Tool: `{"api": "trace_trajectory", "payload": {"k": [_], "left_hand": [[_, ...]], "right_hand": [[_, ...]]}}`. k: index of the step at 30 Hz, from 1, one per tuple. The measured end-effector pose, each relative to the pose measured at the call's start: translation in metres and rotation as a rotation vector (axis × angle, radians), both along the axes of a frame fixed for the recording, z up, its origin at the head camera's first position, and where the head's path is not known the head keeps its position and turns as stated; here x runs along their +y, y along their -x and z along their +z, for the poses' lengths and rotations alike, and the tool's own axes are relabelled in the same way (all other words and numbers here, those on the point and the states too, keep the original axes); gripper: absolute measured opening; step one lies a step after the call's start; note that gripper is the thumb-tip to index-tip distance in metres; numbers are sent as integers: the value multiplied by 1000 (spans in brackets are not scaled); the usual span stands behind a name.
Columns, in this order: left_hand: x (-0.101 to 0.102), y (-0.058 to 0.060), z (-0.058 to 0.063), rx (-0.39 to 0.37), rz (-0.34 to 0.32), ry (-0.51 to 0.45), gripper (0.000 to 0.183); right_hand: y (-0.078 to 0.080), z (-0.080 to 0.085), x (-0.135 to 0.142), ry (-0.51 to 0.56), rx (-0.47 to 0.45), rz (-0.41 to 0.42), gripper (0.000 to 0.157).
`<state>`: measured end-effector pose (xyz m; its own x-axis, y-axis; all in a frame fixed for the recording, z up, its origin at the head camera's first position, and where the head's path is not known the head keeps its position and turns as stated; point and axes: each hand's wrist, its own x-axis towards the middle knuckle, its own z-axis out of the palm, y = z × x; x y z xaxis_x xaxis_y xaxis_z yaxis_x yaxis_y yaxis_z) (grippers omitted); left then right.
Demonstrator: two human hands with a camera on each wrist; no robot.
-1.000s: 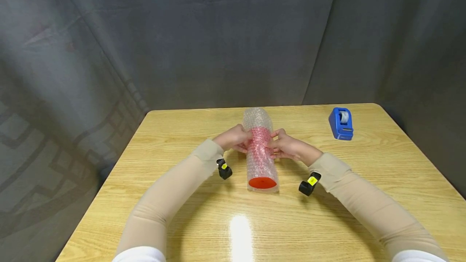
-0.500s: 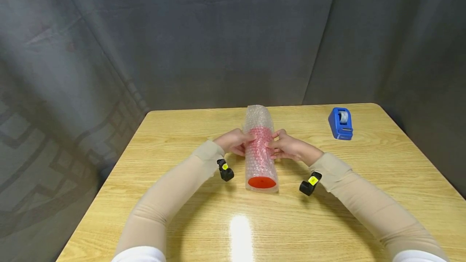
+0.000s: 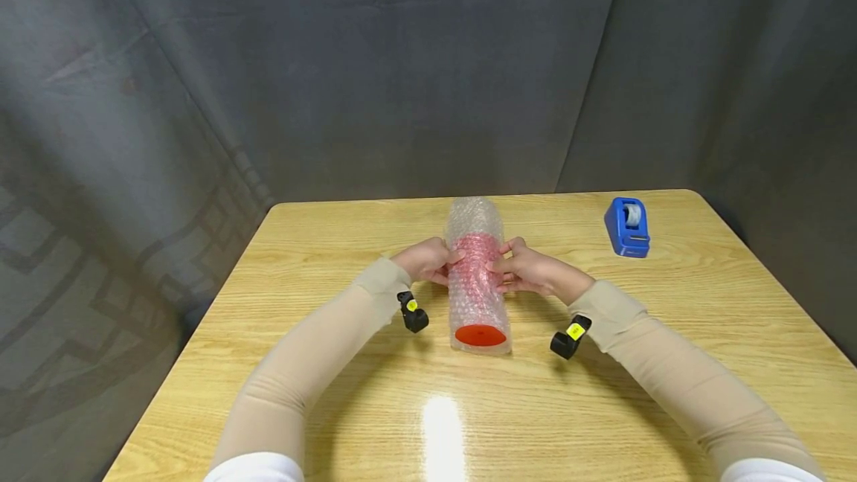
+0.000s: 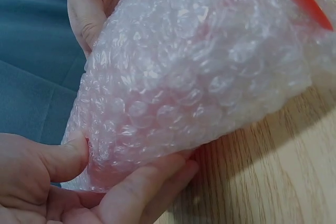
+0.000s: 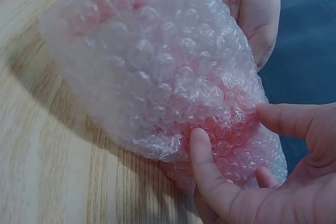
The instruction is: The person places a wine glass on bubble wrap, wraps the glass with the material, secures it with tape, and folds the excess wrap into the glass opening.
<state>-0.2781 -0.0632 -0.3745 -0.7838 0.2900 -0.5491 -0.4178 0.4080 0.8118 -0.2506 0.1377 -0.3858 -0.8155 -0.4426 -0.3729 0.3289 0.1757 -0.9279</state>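
A roll of bubble wrap [image 3: 477, 296] lies lengthwise on the wooden table, wrapped round a red object [image 3: 480, 335] whose flat oval end faces me. What kind of object it is stays hidden under the wrap. My left hand [image 3: 428, 259] grips the roll's left side, its thumb on top and fingers low along the side, as the left wrist view also shows. From the right, my right hand [image 3: 532, 270] holds the opposite side. In the right wrist view its thumb and index finger [image 5: 207, 163] press into the wrap where red shows through.
A blue tape dispenser [image 3: 627, 227] with a roll of clear tape stands at the table's back right. Behind the table [image 3: 348, 407] hangs a dark grey curtain [image 3: 415, 80]. Black wrist cameras hang beneath both forearms.
My left thumb has come up onto the roll's top, and the wrap's left edge has shifted slightly left. My right hand stays nearly still, and the tape dispenser has not moved.
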Motion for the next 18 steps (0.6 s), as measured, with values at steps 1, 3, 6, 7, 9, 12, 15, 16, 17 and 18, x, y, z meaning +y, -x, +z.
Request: {"api": "trace_trajectory", "payload": {"k": [1, 3, 6, 7, 9, 12, 15, 16, 17, 18], "left_hand": [[0, 0, 0, 1, -1, 3, 18], [0, 0, 0, -2, 0, 1, 18], [0, 0, 1, -4, -5, 0, 18], [0, 0, 1, -3, -8, 2, 18], [0, 0, 1, -3, -11, 5, 18], [0, 0, 2, 3, -14, 19, 20], [0, 0, 4, 14, -18, 40, 24], [0, 0, 4, 17, -20, 46, 26], [0, 0, 4, 22, -20, 52, 27], [0, 0, 4, 26, -21, 55, 28]], "right_hand": [[0, 0, 0, -2, 2, 2, 50], [0, 0, 0, -3, 3, 2, 50], [0, 1, 0, -10, 3, -1, 48], [0, 1, 1, -13, 3, 1, 48], [0, 0, 1, -13, 0, 1, 46], [0, -1, 1, -9, -9, -1, 45], [0, -2, 2, 4, -12, 4, 46], [0, -2, 2, 8, -15, 2, 47], [0, -2, 3, 15, -17, 6, 47], [0, -2, 3, 21, -20, 8, 48]]}}
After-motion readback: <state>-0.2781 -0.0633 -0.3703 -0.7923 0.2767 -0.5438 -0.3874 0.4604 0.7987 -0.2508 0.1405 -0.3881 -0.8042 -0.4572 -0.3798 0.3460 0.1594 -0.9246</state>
